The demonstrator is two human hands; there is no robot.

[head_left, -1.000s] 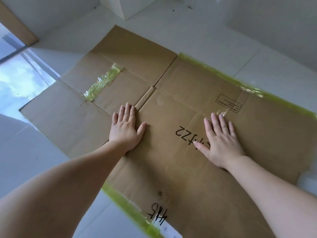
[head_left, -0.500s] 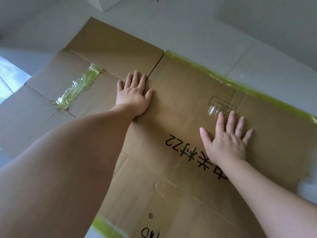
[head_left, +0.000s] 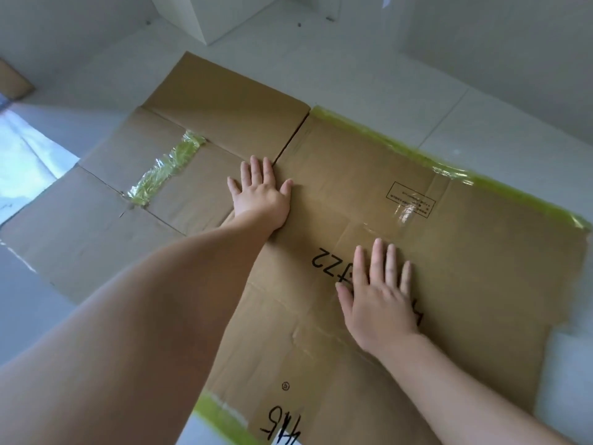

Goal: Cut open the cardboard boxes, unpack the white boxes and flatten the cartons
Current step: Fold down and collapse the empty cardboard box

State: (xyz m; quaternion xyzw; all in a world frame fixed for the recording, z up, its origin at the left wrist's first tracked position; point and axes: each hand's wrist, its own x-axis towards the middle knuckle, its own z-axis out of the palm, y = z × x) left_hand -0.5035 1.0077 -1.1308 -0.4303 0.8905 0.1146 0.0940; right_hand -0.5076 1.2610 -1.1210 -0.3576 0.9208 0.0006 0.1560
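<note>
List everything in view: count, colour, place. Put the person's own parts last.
Flattened brown cardboard carton: one, brown, spread flat on the floor across most of the view, black handwriting on it.
Yellow-green packing tape: strips, yellow-green, along the carton's far right edge, a crumpled piece on the left panel, another strip at the near edge.
Printed black rectangular label: one, black, right of centre on the carton.
White box: one, white, on the floor at top centre, partly cut off.
Pale tiled floor: white-grey, all around the carton.
Left hand: flat, presses the carton's centre.
Right hand: flat, presses over the handwriting.
</note>
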